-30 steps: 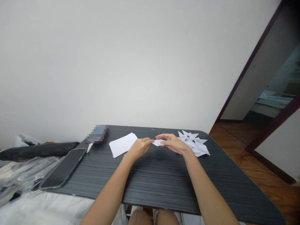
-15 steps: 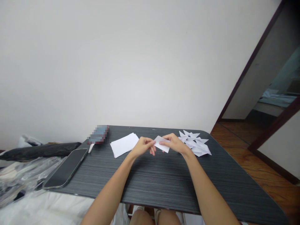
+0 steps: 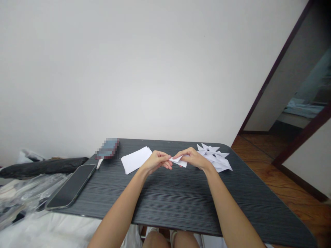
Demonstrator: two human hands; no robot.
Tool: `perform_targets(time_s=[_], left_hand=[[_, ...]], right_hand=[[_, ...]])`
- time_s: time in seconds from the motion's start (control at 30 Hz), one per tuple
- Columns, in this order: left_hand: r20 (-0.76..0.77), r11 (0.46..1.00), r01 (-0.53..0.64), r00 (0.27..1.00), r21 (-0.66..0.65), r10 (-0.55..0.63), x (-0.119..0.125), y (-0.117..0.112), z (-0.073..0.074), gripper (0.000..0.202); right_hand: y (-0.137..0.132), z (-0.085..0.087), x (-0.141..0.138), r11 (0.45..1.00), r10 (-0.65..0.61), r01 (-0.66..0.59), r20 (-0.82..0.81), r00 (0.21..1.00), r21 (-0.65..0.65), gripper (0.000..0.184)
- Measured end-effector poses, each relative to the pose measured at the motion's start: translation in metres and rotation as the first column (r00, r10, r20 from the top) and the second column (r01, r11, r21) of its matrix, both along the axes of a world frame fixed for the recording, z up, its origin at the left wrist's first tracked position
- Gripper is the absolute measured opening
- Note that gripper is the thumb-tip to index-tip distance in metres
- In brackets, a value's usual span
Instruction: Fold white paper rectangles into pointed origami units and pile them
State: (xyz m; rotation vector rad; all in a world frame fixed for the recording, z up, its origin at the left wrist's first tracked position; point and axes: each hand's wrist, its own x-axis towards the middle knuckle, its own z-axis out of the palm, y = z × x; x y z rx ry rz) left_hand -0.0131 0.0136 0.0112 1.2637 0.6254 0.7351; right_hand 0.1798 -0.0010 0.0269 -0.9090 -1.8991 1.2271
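Observation:
Both my hands meet over the far middle of a dark striped table (image 3: 181, 203). My left hand (image 3: 156, 161) and my right hand (image 3: 192, 157) each pinch one end of a small white piece of paper (image 3: 179, 161), held just above the tabletop and partly folded. Left of my left hand lies a small stack of flat white sheets (image 3: 134, 159). Right of my right hand sits a pile of folded white paper triangles (image 3: 215, 158).
A dark phone (image 3: 71, 186) lies face up at the table's left edge, with a blurred small object (image 3: 107, 148) behind it. Off the table to the left are a black bundle (image 3: 41, 166) and clear plastic. A wooden floor and a doorway are at the right.
The paper was opened out flatter half a second ago; now it is folded narrower between my fingertips. My hands have stayed in nearly the same place.

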Motion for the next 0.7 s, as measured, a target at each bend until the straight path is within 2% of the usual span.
perform_targets(time_s=[0.2, 0.33, 0.43, 0.5, 0.63, 0.7], left_hand=[[-0.045, 0.999, -0.018, 0.999, 0.029, 0.019, 0.001, 0.000, 0.000, 0.025], [-0.095, 0.994, -0.074, 0.992, 0.083, 0.082, 0.002, -0.001, 0.002, 0.023], [-0.110, 0.990, -0.093, 0.988, 0.108, 0.105, 0.002, -0.001, 0.004, 0.022], [-0.119, 0.990, -0.084, 0.988, 0.117, 0.098, 0.001, 0.000, 0.004, 0.022], [-0.140, 0.990, -0.057, 0.987, 0.129, 0.075, -0.002, 0.001, 0.002, 0.024], [-0.144, 0.991, -0.041, 0.988, 0.124, 0.059, -0.002, 0.001, 0.003, 0.029]], right_hand=[[-0.001, -0.001, -0.004, 0.993, -0.011, 0.000, -0.094, 0.996, -0.115, 0.017], [0.000, -0.007, -0.009, 0.975, 0.019, -0.076, -0.262, 0.965, -0.208, 0.010], [0.002, -0.012, -0.011, 0.966, 0.042, -0.116, -0.303, 0.952, -0.229, 0.014], [0.003, -0.012, -0.011, 0.981, 0.032, -0.078, -0.248, 0.968, -0.175, 0.019], [0.002, -0.006, -0.010, 0.997, -0.038, 0.041, -0.050, 0.998, 0.070, 0.018], [0.002, -0.005, -0.010, 0.992, -0.084, 0.084, -0.007, 0.996, 0.089, 0.020]])
